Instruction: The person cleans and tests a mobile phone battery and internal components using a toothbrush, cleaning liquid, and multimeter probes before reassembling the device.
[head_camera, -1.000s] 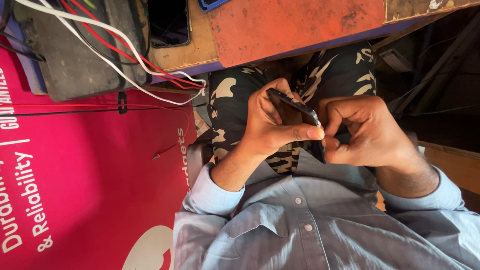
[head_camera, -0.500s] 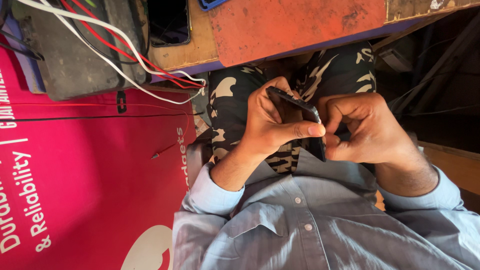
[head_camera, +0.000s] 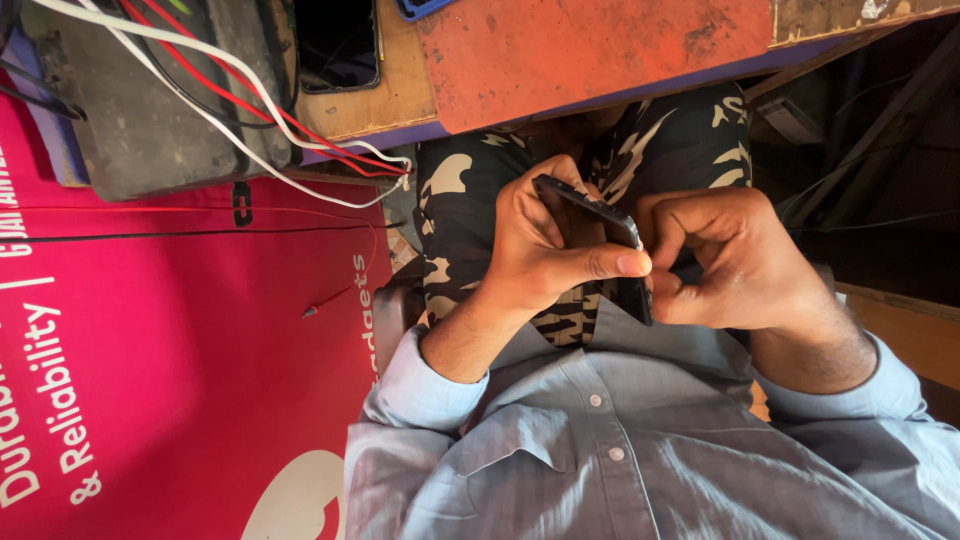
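Left hand (head_camera: 540, 250) curled, thumb stretched toward the right fingers (head_camera: 665, 215). Right hand (head_camera: 735, 260) fisted, fingers bent inward. Both wrists bent, forearms converging.

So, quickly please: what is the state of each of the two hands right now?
Left hand: closed on the thin dark phone, thumb along its edge.
Right hand: fingers curled, touching the phone's lower end.

The left hand (head_camera: 545, 255) and right hand (head_camera: 730, 262) hide most of the dark phone (head_camera: 592, 215).
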